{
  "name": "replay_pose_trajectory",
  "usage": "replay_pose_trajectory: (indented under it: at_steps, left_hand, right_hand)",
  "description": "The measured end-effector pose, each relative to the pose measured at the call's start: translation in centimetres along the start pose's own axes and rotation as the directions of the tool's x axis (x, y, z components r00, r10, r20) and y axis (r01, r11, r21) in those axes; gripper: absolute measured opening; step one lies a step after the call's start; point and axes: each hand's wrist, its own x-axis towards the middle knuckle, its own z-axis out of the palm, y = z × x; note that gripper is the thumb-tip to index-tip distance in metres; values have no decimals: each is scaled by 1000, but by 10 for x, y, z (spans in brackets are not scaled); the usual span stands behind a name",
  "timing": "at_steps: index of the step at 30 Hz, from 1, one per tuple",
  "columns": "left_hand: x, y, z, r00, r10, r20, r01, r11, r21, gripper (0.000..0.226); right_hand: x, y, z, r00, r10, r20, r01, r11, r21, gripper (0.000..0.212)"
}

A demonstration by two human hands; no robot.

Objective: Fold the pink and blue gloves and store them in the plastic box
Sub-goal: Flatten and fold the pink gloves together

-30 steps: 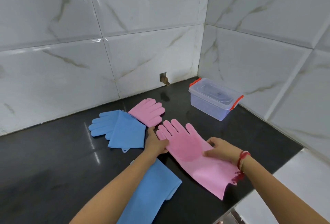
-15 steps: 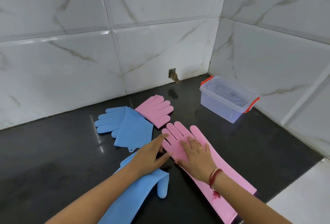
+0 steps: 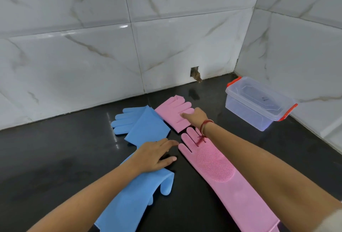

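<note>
A long pink glove [image 3: 218, 165] lies flat and unfolded on the black counter, palm nubs up. A folded pink glove [image 3: 172, 113] lies further back, and my right hand [image 3: 196, 117] rests on its right side, fingers spread, holding nothing. Left of it is a folded blue glove [image 3: 142, 126]. An unfolded blue glove [image 3: 129, 200] lies under my left forearm. My left hand [image 3: 155, 156] lies flat on its upper end, fingers apart. The clear plastic box [image 3: 246, 109] with orange clips stands at the back right, lid on.
White marble-tiled walls [image 3: 166, 47] close the counter at the back and right, meeting in a corner behind the box. A small hole [image 3: 195, 73] is in the back wall. A pale counter edge [image 3: 335, 139] runs along the right.
My right hand left the unfolded pink glove and reached forward onto the folded pink one. My left hand stayed near the blue glove. The camera moved closer.
</note>
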Motion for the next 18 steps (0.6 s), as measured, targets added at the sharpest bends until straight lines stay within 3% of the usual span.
replay_pose_trajectory:
  at_steps: [2, 5, 6, 12, 14, 18]
  left_hand:
    - [-2, 1, -1, 998, -36, -56, 37, 999, 0, 42]
    - [-5, -1, -6, 983, -115, -144, 111, 993, -32, 41]
    - [-6, -1, -7, 973, -142, -182, 135, 990, -46, 39]
    - [12, -2, -23, 893, -320, -317, 294, 947, -128, 43]
    - [26, 0, -37, 838, -389, -384, 332, 920, -208, 49]
    - [53, 19, -82, 722, -571, -390, 396, 804, -444, 82]
  right_hand:
    - [12, -3, 7, 996, 86, 1, -86, 996, 39, 60]
    - [23, -4, 10, 993, 80, -85, -76, 996, 48, 23]
    - [25, -4, 9, 990, 37, -135, -32, 999, 44, 15]
    - [-1, -30, -12, 932, -257, -257, 299, 943, 143, 12]
    - [-20, -50, -26, 907, -362, -216, 408, 881, 238, 4]
    - [-84, -90, -80, 797, -603, -36, 524, 661, 538, 17]
